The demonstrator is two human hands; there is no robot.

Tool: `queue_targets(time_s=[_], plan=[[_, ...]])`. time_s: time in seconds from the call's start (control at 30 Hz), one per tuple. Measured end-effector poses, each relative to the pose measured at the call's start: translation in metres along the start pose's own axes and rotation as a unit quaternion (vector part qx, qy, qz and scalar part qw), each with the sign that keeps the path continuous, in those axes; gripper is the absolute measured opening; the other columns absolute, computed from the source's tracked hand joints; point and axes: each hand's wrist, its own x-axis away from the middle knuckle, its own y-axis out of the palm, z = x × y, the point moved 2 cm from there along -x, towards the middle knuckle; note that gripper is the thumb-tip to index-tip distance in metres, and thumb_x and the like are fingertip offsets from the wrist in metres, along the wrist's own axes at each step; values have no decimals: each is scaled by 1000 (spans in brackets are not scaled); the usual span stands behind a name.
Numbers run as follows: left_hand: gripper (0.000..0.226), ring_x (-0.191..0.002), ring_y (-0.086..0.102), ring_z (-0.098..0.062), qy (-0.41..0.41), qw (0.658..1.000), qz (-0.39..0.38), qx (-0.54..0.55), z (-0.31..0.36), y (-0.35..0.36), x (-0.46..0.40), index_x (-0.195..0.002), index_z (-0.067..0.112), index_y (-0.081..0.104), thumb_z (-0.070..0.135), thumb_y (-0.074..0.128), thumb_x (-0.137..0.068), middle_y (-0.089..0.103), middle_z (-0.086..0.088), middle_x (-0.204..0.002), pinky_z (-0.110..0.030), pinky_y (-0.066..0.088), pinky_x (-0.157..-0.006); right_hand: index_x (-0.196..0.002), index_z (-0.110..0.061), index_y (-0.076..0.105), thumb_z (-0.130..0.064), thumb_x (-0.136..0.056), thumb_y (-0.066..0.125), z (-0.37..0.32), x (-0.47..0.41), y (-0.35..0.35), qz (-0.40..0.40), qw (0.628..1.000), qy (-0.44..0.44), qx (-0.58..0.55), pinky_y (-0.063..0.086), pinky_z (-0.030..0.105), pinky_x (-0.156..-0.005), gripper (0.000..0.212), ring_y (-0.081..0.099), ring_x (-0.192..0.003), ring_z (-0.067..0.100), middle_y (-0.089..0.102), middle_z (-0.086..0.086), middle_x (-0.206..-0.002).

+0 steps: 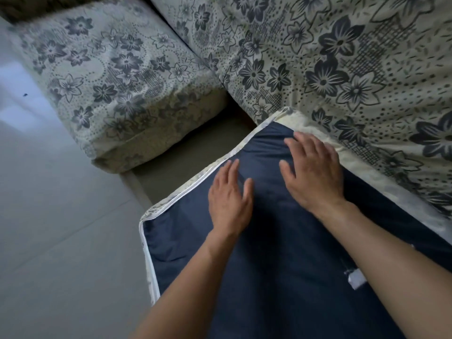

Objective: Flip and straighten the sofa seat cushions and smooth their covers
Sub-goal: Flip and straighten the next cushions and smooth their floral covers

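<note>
Seen from a head-worn camera looking down at a sofa. At far left is pale floor [49, 241]. Next to it, a floral-covered seat cushion [117, 77] lies flat on the sofa, its patterned side up. Between it and the near cushion, a strip of bare sofa base [186, 155] shows. In the centre, a second cushion [281, 253] lies with its dark blue underside up, trimmed by a white zip edge. The person's left hand [228, 199] rests flat and open on the blue fabric, gripping nothing. Just to its right, the right hand [313, 172] also lies open, palm down, fingers spread. At right, floral fabric [354, 69] covers the sofa back. Judging by this, the near cushion is flipped and being smoothed; closing the gap remains.
</note>
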Motion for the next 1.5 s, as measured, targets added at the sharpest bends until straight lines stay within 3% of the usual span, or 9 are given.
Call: queue_targets(time_s=[0.17,0.4,0.6,0.77,0.9,1.0,1.2,1.33,1.5], plan=[[70,-149,-12,-12,72,956,-252,-131,-38,42,13,-155,32,3,64,24,-96,-7,8,-163,-44,-2,-121,-152,-18,20,-53,-98,20,-2,15,51,-252,958,9,134,4,52,-118,65,8,-149,20,14,4,-161],[61,-145,22,-13,-70,997,20,15,-79,-9,-19,-150,26,31,54,27,-96,28,9,-157,-35,17,-118,-138,-13,46,-42,-92,34,-79,-34,47,-56,996,-72,18,22,53,-112,56,35,-138,28,42,12,-147],[64,-150,-4,-12,-38,953,-286,-87,-128,12,-2,-155,32,8,58,26,-99,-2,9,-163,-39,-1,-121,-151,-13,23,-51,-99,25,-90,-9,88,-298,944,-52,135,-2,58,-117,64,11,-148,23,21,8,-159],[69,-150,3,-14,-108,990,-1,-89,-156,-40,11,-154,29,19,60,17,-92,8,10,-162,-40,2,-120,-139,-11,47,-44,-91,37,-155,5,80,-109,984,-140,4,16,58,-114,59,36,-139,28,46,12,-145],[100,-150,-9,-16,-133,954,-226,-143,-199,-12,85,-155,23,-6,80,-10,-73,-24,13,-152,-38,-3,-120,-156,-19,8,-55,-89,1,-154,58,110,-332,921,-175,103,-20,52,-111,77,-4,-150,19,4,3,-164],[78,-150,-5,-17,-146,945,-257,-139,-209,-20,68,-156,23,-1,67,20,-94,-12,8,-162,-43,1,-121,-152,-14,21,-53,-97,29,-172,46,103,-322,928,-149,115,-3,58,-115,67,12,-147,24,21,8,-158],[69,-150,6,-19,-168,983,64,-27,-172,-53,103,-154,20,19,55,24,-95,10,3,-163,-41,7,-119,-142,-11,46,-41,-90,41,-188,90,72,-137,971,-194,29,13,58,-116,61,32,-143,28,38,13,-153],[63,-136,43,-31,-101,975,-197,-29,-159,3,177,-144,13,40,52,13,-102,35,-5,-153,-52,50,-95,-148,-11,38,-50,-89,24,-157,139,90,-291,931,-197,99,-11,52,-117,73,24,-147,22,30,9,-158],[95,-149,-6,-9,-94,993,-44,-58,-140,-32,165,-155,27,9,74,-17,-76,-3,13,-161,-38,-4,-119,-155,-17,16,-47,-99,32,-177,118,37,-200,963,-172,58,-1,53,-117,66,6,-150,21,11,5,-163]])
